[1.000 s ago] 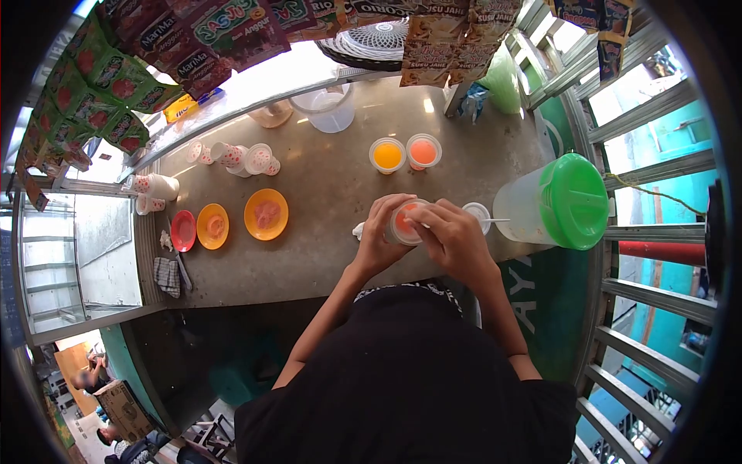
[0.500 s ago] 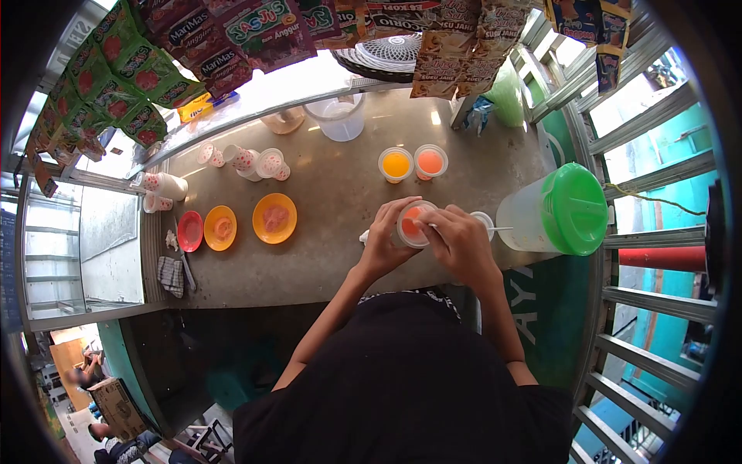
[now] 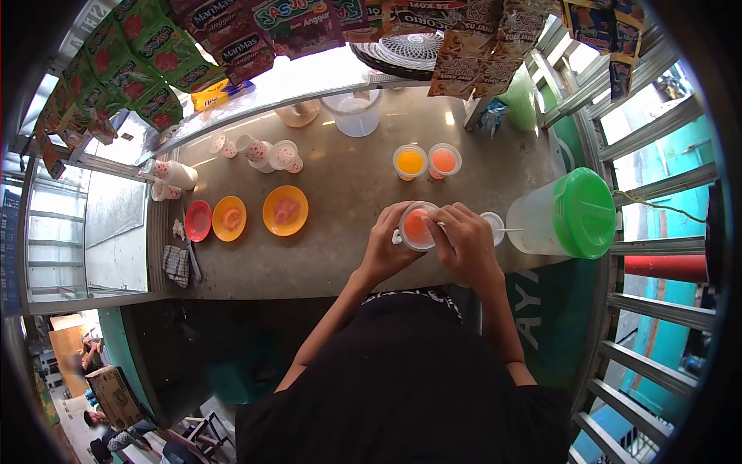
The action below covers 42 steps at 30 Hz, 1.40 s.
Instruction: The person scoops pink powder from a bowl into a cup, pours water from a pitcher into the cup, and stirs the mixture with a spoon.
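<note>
My left hand (image 3: 384, 249) is wrapped around a clear plastic cup (image 3: 418, 243) of orange-pink drink at the counter's front. Over the cup's right rim, my right hand (image 3: 468, 246) is closed in a pinch. A small pale bit shows at its fingertips, too small to name. Just right of that hand stands another clear cup (image 3: 492, 224), partly hidden, with a thin white handle (image 3: 511, 230) sticking out to the right. Farther back, a cup of yellow-orange drink (image 3: 410, 162) and a cup of orange-pink drink (image 3: 444, 161) stand side by side.
A translucent jug with a green lid (image 3: 589, 213) stands at the right. On the left are orange plates (image 3: 298, 224), a red plate (image 3: 199, 221), stacked patterned cups (image 3: 255, 149), and a checked cloth (image 3: 176, 264). A clear bucket (image 3: 353, 120) stands behind; sachets (image 3: 297, 27) hang overhead.
The whole view has shifted, so the counter things appear slightly farther right. Both hands stay at the cup, and my right fingers have moved slightly toward its right rim.
</note>
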Tool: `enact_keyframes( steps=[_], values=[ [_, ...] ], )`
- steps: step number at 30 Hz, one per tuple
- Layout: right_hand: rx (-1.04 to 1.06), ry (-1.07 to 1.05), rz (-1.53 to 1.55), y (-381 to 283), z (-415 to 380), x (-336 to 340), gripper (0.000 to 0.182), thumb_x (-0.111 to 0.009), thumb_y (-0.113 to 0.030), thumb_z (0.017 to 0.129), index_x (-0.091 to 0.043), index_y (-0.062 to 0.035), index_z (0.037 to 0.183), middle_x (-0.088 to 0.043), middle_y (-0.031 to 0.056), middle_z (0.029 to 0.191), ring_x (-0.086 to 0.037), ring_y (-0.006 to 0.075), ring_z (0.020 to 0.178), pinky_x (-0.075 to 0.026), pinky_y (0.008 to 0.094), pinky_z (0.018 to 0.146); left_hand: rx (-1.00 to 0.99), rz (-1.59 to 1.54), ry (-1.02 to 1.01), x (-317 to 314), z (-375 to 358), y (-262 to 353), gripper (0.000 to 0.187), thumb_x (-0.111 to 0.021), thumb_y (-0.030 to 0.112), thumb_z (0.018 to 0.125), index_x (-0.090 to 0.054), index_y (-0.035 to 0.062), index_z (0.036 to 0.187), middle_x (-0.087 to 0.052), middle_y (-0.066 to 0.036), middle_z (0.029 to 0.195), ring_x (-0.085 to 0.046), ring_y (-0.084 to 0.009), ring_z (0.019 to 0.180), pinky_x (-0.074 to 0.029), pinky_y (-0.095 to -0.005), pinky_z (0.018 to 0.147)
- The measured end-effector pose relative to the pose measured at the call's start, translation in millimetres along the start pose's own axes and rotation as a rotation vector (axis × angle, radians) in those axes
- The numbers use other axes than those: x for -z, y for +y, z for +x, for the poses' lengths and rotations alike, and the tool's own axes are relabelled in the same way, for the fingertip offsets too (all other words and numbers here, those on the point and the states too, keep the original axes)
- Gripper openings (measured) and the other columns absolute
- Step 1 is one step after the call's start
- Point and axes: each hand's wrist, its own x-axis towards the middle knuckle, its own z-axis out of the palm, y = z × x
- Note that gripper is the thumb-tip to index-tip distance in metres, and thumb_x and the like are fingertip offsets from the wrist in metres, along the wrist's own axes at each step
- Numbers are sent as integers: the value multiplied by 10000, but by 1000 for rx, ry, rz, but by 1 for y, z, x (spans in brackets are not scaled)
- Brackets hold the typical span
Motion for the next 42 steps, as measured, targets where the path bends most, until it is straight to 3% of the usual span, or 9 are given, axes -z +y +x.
enact_keyframes(
  steps=[2,15,17,20,24,26,29,42],
  values=[
    [9,-8,97,-1,-1,-3,72,-677,-53,879,-668,-16,940,-681,125,853,-642,308,756,-495,416,654,18,-13,-1,0,-2,2,680,-877,78,663,-586,34,1276,-624,-147,1247,-601,-323,1166,-497,-415,981],
    [-35,12,18,-7,-8,-5,57,-664,-36,885,-659,-4,932,-668,147,853,-652,334,784,-506,418,685,80,-25,-26,-4,-15,4,681,-868,73,661,-579,26,1276,-619,-157,1249,-590,-329,1183,-514,-418,967],
    [-49,-13,231,-6,-11,-6,52,-661,-29,886,-655,1,928,-662,147,850,-651,331,779,-505,406,684,72,-16,-27,-4,-16,5,680,-868,77,661,-579,25,1275,-619,-161,1246,-590,-333,1178,-507,-421,971],
    [-4,56,120,-7,-10,-5,50,-660,-27,887,-651,5,924,-661,149,858,-649,328,781,-503,400,685,76,-19,-23,-5,-18,8,677,-869,84,661,-579,25,1269,-621,-167,1241,-590,-341,1170,-492,-427,979],
    [-58,-16,79,-9,-14,-2,46,-658,-35,891,-650,4,915,-660,150,861,-648,325,791,-503,403,686,45,19,-26,-4,-19,13,667,-872,99,662,-581,25,1258,-624,-168,1235,-587,-351,1167,-474,-433,992],
    [-91,13,295,-10,-18,-5,57,-657,-51,899,-656,4,914,-657,145,851,-648,320,786,-501,398,681,35,32,-26,-5,-20,15,665,-872,102,664,-581,25,1257,-625,-167,1235,-586,-350,1169,-472,-432,996],
    [-30,63,71,-14,-16,-4,69,-654,-59,906,-658,8,921,-653,143,852,-648,315,766,-499,385,673,31,41,-24,-5,-22,15,665,-872,107,667,-579,26,1258,-625,-166,1235,-584,-348,1174,-468,-431,1001],
    [-115,6,255,-18,-27,1,39,-637,-27,909,-657,4,924,-657,147,874,-656,311,769,-501,380,667,52,16,-15,-9,-31,21,668,-869,108,668,-576,26,1263,-625,-173,1231,-587,-350,1171,-478,-430,991]
  ],
)
